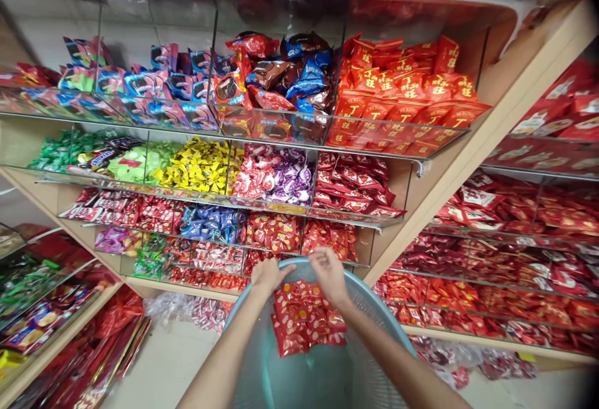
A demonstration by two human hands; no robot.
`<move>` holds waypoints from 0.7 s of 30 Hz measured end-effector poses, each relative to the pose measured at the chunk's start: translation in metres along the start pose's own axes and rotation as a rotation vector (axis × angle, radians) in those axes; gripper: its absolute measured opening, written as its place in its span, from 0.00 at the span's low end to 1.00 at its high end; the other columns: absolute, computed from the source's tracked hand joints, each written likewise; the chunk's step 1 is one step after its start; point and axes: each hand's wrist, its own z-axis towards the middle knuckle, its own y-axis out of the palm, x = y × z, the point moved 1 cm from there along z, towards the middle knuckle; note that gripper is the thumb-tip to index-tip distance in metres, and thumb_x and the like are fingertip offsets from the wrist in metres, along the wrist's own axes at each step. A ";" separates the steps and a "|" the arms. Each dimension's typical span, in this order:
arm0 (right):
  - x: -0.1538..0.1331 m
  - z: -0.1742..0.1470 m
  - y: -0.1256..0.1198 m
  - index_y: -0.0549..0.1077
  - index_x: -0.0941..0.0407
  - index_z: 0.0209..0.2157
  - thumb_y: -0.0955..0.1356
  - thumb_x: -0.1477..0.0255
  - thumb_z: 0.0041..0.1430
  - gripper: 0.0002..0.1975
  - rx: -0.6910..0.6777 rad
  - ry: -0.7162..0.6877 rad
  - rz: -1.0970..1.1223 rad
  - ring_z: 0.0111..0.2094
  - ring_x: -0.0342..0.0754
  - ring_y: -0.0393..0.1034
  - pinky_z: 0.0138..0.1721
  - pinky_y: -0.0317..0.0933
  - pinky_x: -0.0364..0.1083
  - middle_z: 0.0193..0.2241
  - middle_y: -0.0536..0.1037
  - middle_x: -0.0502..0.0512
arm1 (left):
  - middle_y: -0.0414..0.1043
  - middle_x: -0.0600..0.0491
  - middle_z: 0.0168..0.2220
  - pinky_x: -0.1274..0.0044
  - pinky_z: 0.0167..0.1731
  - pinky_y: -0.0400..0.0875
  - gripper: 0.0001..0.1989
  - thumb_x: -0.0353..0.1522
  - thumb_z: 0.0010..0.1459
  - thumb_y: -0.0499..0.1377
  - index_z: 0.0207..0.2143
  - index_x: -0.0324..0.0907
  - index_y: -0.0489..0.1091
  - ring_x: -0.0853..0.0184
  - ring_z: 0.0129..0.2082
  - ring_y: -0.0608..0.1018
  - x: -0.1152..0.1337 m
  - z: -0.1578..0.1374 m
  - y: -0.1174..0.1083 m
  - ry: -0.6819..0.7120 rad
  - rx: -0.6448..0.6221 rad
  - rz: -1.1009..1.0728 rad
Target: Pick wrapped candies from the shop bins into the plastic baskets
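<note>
A blue-green plastic basket (388,328) stands in front of the shelves, its far rim close to the lowest bins. Several red candy packets with round, pale orange and pink prints (306,318) lie together inside it. At the far left part of the rim is my left hand (270,274), closed over the rim with its thumb pointing right; its other fingers are mostly hidden. My right hand (330,275) is over the far right part of the basket, fingers curled inward; what they hold, if anything, is hidden. Similar red packets (330,239) fill the low bin just beyond my hands.
Clear-fronted shelves hold orange-red packets (407,100), yellow candies (199,166), purple candies (294,178) and blue packets (211,223). A wooden side panel (449,184) slants up at right, with more red-filled shelves beyond. Plastic bags (171,306) sit on the floor.
</note>
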 end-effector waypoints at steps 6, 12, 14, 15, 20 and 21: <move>0.063 0.066 -0.055 0.67 0.58 0.41 0.67 0.62 0.48 0.19 0.044 0.183 -0.873 0.45 0.57 0.62 0.42 0.57 0.51 0.44 0.69 0.63 | 0.74 0.39 0.36 0.65 0.38 0.67 0.40 0.59 0.48 0.37 0.36 0.37 0.73 0.51 0.39 0.75 0.001 -0.002 -0.002 0.004 0.003 -0.013; 0.070 0.069 -0.046 0.65 0.57 0.43 0.65 0.57 0.48 0.24 -0.015 0.324 -0.967 0.48 0.58 0.62 0.42 0.56 0.54 0.43 0.71 0.63 | 0.75 0.40 0.35 0.65 0.38 0.68 0.40 0.59 0.47 0.36 0.34 0.38 0.73 0.51 0.39 0.75 -0.001 0.001 0.002 0.015 0.016 -0.009; 0.068 0.071 -0.044 0.65 0.57 0.43 0.66 0.58 0.48 0.23 -0.014 0.345 -0.969 0.48 0.58 0.61 0.43 0.55 0.54 0.42 0.71 0.63 | 0.75 0.40 0.35 0.64 0.39 0.67 0.40 0.59 0.47 0.37 0.34 0.38 0.72 0.51 0.39 0.75 -0.001 0.001 0.002 0.015 0.012 -0.014; 0.067 0.072 -0.044 0.65 0.57 0.43 0.66 0.59 0.47 0.23 -0.014 0.358 -0.968 0.48 0.58 0.62 0.43 0.55 0.54 0.42 0.72 0.63 | 0.75 0.40 0.35 0.64 0.38 0.67 0.40 0.59 0.47 0.37 0.34 0.38 0.72 0.51 0.39 0.75 -0.001 0.001 0.002 0.015 0.008 -0.019; 0.061 0.074 -0.047 0.66 0.57 0.45 0.66 0.57 0.46 0.26 -0.065 0.402 -0.970 0.48 0.58 0.63 0.44 0.56 0.54 0.40 0.73 0.63 | 0.74 0.39 0.36 0.64 0.39 0.67 0.40 0.59 0.47 0.37 0.35 0.37 0.72 0.51 0.39 0.75 -0.001 0.001 0.001 0.006 -0.003 -0.021; 0.060 0.075 -0.048 0.67 0.57 0.44 0.66 0.56 0.45 0.26 -0.092 0.412 -0.970 0.48 0.58 0.63 0.43 0.56 0.54 0.40 0.73 0.63 | 0.74 0.39 0.36 0.64 0.39 0.67 0.40 0.59 0.47 0.37 0.35 0.37 0.72 0.51 0.39 0.75 -0.001 0.002 0.001 0.005 -0.005 -0.021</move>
